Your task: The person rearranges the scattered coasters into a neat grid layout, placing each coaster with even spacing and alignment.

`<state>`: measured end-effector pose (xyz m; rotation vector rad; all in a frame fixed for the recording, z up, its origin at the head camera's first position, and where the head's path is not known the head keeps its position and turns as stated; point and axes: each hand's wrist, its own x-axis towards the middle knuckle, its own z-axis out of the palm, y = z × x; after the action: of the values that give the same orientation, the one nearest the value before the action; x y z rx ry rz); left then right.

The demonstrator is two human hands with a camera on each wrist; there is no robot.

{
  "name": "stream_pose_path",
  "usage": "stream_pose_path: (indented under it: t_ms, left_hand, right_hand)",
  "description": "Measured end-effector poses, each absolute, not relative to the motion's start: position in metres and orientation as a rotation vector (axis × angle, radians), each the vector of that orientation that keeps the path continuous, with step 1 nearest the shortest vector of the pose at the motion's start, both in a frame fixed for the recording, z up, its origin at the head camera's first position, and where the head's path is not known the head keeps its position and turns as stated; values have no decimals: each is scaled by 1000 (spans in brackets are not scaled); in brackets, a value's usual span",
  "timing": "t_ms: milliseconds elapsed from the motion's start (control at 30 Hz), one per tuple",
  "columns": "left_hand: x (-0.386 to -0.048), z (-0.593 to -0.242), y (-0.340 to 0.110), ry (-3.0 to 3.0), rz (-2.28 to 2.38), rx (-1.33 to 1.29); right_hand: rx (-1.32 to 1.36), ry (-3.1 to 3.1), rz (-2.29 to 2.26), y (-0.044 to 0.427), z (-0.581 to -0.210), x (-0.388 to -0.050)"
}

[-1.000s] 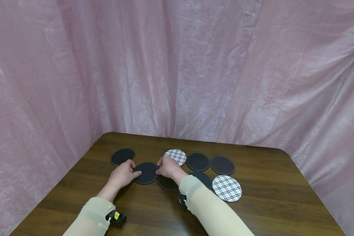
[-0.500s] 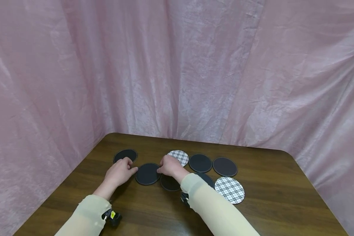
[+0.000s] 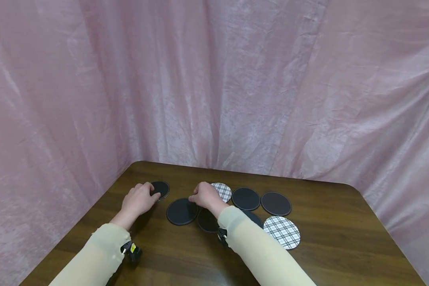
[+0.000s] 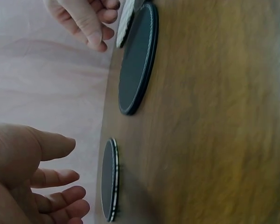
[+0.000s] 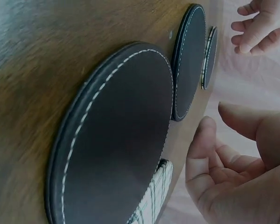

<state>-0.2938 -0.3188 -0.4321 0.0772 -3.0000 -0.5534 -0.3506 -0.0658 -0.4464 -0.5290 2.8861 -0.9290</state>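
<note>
My left hand (image 3: 137, 201) hovers beside a round black coaster (image 3: 161, 190) at the far left. In the left wrist view its fingers (image 4: 56, 177) are apart and hold nothing; that coaster (image 4: 108, 184) shows a pale patterned edge below. My right hand (image 3: 206, 197) hangs over a black stitched coaster (image 3: 181, 212) and a darker one (image 3: 207, 222), partly covering a plaid coaster (image 3: 223, 192). From the right wrist view, thumb and index finger stand apart, the other fingers (image 5: 224, 175) are loosely bent, and nothing is held.
To the right on the wooden table (image 3: 329, 230) lie two dark coasters, one black (image 3: 246, 199) and one brownish (image 3: 276, 203). Nearer are a white plaid coaster (image 3: 283, 232) and a black one (image 3: 254, 218) partly under the right sleeve. Pink curtain (image 3: 214, 87) hangs behind.
My left hand has left the front-left coaster and moved away and leftward to the far-left one. My right hand has come off that front-left coaster's edge. The head view shifts slightly.
</note>
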Motion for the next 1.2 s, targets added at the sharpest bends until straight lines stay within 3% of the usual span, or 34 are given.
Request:
stream_pose_path:
  t_ms: [200, 433, 867, 1100, 1200]
  left_hand:
    - [-307, -433, -330, -3026, -552, 116]
    - [-317, -436, -342, -3056, -518, 152]
    - [-322, -433, -354, -3125, -543, 211]
    - [-329, -438, -356, -3176, -528, 249]
    - [-331, -438, -355, -3177, -532, 263]
  right_hand:
    - [-531, 2937, -987, -75, -499, -399]
    - [-483, 2990, -964, -84, -527, -430]
    - [-484, 3005, -959, -88, -491, -399]
    - [-523, 2974, -966, -96, -511, -422]
    - [-501, 2941, -962, -95, -480, -398]
